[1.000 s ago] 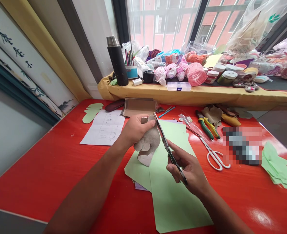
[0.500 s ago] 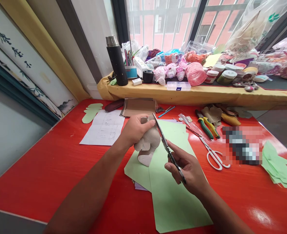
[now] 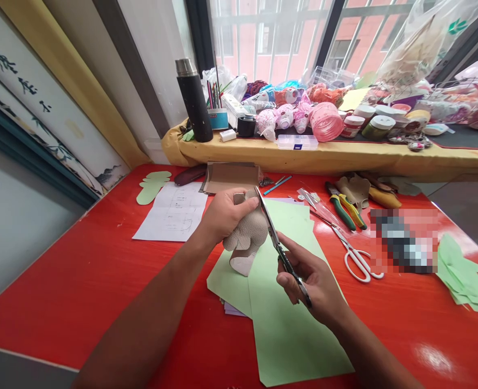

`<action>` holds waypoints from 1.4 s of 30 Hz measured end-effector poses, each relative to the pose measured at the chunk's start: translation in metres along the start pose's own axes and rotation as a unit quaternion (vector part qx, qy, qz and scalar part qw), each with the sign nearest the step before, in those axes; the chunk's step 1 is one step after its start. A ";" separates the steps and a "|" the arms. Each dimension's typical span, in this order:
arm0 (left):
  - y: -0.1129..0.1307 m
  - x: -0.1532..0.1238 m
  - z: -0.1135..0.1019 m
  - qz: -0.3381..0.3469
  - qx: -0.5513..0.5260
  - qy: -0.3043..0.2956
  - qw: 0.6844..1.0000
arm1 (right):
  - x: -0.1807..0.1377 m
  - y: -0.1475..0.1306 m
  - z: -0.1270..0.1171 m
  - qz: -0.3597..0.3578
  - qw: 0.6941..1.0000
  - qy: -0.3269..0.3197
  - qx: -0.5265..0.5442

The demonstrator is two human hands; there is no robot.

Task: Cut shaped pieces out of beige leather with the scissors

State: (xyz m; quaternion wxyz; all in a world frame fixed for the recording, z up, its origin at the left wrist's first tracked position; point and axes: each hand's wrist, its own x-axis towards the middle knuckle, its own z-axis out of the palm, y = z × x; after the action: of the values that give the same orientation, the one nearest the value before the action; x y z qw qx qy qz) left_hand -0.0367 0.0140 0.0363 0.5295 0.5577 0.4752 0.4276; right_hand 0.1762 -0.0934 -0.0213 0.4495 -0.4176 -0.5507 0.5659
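Pinched in my left hand (image 3: 226, 213) is a piece of grey-beige leather (image 3: 249, 229) with rounded lobes and a grained face. A curled strip with a paler underside hangs from its lower end. My right hand (image 3: 307, 273) is closed around a pair of dark-handled scissors (image 3: 281, 251). The blades point up and away, lying along the right edge of the leather near my left thumb. Whether the leather sits between the blades I cannot tell. Beneath both hands lie sheets of green paper (image 3: 291, 324).
White-handled scissors (image 3: 357, 265), green-and-yellow pliers (image 3: 346, 210) and green paper scraps (image 3: 462, 278) lie to the right. On the left are a drawn paper sheet (image 3: 174, 216) and a green paper template (image 3: 153, 188). A black flask (image 3: 194, 102) stands on the cluttered ledge (image 3: 231, 148).
My right hand and the scissors have shifted very slightly right and down at the handle end. The left hand and leather are almost still.
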 end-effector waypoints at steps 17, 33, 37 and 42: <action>0.003 -0.001 0.000 -0.005 -0.017 0.000 1.000 | -0.001 -0.001 -0.002 0.009 1.000 -0.005 -0.003; 0.004 -0.001 0.001 0.002 0.006 0.005 1.000 | -0.001 -0.003 -0.001 0.018 1.000 -0.003 -0.022; 0.002 -0.001 0.002 0.003 0.008 0.001 1.000 | -0.001 -0.002 -0.001 0.010 1.000 -0.001 -0.012; 0.000 -0.001 0.002 0.004 0.007 -0.004 1.000 | -0.001 0.000 -0.002 0.001 1.000 0.003 -0.007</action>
State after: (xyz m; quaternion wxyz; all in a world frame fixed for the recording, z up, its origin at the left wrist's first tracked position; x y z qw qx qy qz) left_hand -0.0349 0.0122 0.0363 0.5260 0.5646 0.4739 0.4242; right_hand 0.1783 -0.0937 -0.0210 0.4475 -0.4228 -0.5533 0.5611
